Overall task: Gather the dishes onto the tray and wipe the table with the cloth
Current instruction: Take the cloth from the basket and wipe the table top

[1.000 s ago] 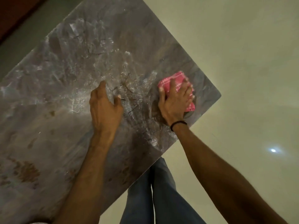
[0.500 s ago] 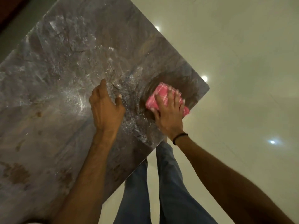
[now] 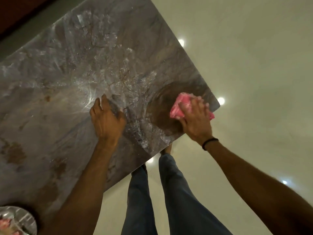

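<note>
A pink checked cloth point(image 3: 177, 108) lies folded on the grey-brown marble table point(image 3: 71, 68), close to the table's right corner. My right hand point(image 3: 195, 118) presses down on the cloth with its fingers spread over it; a black band circles that wrist. My left hand point(image 3: 106, 117) rests flat on the tabletop to the left of the cloth, fingers apart, holding nothing. A shiny metal dish point(image 3: 18, 221) shows at the bottom left corner, only partly in view. No tray can be seen.
The table's near edge runs diagonally from the bottom left up to the right corner. Beyond it lies a glossy pale floor point(image 3: 254, 65) with light reflections. My legs in blue jeans point(image 3: 152, 192) stand at the near edge.
My right hand has slid the cloth to the right, nearer the table's corner. My left hand stays planted on the tabletop. The view has shifted, bringing the metal dish into the corner.
</note>
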